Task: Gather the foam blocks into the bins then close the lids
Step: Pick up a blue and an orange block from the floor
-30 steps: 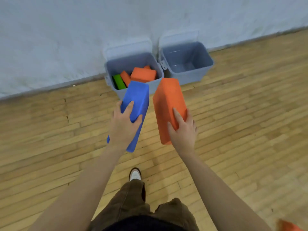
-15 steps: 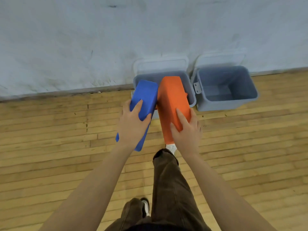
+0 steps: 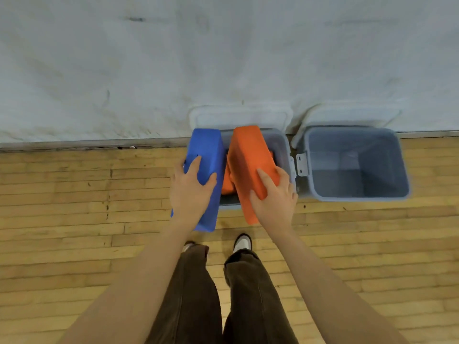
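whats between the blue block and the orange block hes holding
In the head view, the gap between the blue block and the held orange block shows another orange block lying inside the left bin.

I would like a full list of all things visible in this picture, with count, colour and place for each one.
blue block: 1, blue, held over the left edge of the left bin
orange block: 1, orange, held over the left bin
blocks in the bin: orange, partly hidden inside the left bin, count unclear
left bin: 1, grey, at the wall, lid open
right bin: 1, grey, beside the left bin, lid open, no blocks seen inside
floor: wood, light brown
wall: pale grey, behind the bins
trousers: brown, bottom centre
shoes: 2, white toes, below the bins
left hand: grips the blue block
right hand: grips the orange block
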The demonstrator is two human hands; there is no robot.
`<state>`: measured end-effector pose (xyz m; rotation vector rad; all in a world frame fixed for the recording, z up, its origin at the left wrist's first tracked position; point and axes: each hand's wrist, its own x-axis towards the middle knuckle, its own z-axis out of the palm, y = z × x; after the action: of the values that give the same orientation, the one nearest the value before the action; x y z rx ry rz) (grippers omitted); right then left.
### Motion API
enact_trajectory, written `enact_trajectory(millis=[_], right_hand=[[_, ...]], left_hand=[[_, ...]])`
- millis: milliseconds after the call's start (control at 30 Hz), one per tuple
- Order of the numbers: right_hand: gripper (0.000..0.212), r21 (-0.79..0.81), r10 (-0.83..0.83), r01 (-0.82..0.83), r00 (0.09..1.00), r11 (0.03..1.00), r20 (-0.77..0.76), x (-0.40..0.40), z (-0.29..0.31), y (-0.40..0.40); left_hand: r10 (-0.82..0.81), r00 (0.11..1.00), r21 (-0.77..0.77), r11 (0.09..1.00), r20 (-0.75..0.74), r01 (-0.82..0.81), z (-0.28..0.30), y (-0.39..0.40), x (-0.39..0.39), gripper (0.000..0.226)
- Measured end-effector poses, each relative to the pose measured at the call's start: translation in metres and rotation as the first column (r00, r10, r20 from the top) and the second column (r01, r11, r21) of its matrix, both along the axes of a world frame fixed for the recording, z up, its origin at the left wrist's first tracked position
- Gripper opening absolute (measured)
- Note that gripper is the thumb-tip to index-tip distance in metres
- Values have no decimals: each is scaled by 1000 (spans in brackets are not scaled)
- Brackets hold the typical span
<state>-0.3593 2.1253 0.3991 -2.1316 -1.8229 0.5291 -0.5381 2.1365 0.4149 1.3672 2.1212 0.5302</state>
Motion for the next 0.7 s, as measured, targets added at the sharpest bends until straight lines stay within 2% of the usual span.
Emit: enact_trajectory(millis=[200, 267, 333, 500, 600, 700], right_hand=[[52, -105, -45, 40, 998, 994, -41, -20, -76, 74], [52, -181, -40, 34, 999, 983, -33, -26, -96, 93], [50, -231, -39, 35, 999, 972, -11, -29, -105, 102], [38, -180, -145, 122, 982, 976, -122, -33, -87, 101], [34, -215, -284, 240, 937, 947, -202, -32, -58, 85], [34, -283, -459, 384, 844, 879, -279, -23, -23, 44]], left_hand=[[38, 993, -56, 998, 115, -32, -84, 81, -7, 59], [-22, 992, -115, 993, 128, 37, -111, 98, -14, 59], [-126, 990, -185, 973, 65, 136, -123, 108, -22, 57], [-373, 928, -142, 918, 1, 369, -95, 123, -38, 45], [-477, 876, -165, 860, 74, 483, -62, 129, -37, 43], [-584, 792, -252, 750, 179, 611, -29, 115, -25, 41]])
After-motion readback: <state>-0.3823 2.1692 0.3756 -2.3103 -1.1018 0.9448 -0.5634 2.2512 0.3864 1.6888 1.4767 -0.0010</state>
